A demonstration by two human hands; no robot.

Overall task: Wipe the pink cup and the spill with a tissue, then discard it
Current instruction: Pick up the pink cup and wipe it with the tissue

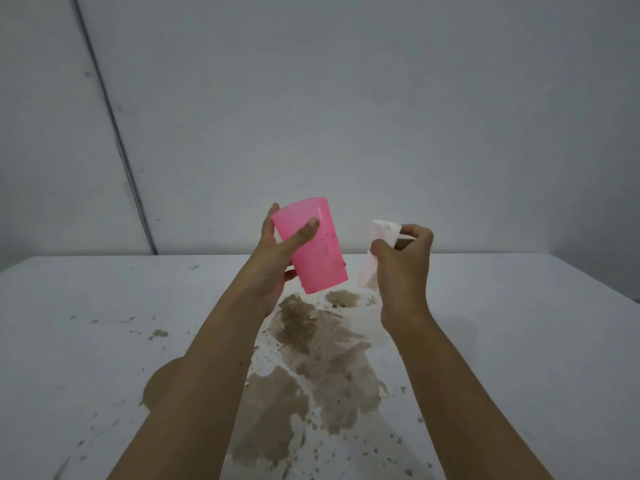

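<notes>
A person's two bare arms reach forward over a white table [502, 306]. The left hand [273, 265] grips a pink cup [318, 251], a translucent plastic tumbler, lifted clear above the table and tilted with its top leaning left. The thumb lies across the side facing the camera and the fingers wrap round the far side. Dark specks dot the cup's lower wall; its inside cannot be seen, and it bears no readable writing or label. Just to the right of the cup, not touching it, the right hand [403, 268] is clenched around a folded white tissue [375, 251], pinched between thumb and fingers. Directly below the cup, a large brown spill [322, 355] spreads across the tabletop toward the camera, with smaller splashes scattered to its left. Behind the cup stands a plain grey wall [346, 98].
</notes>
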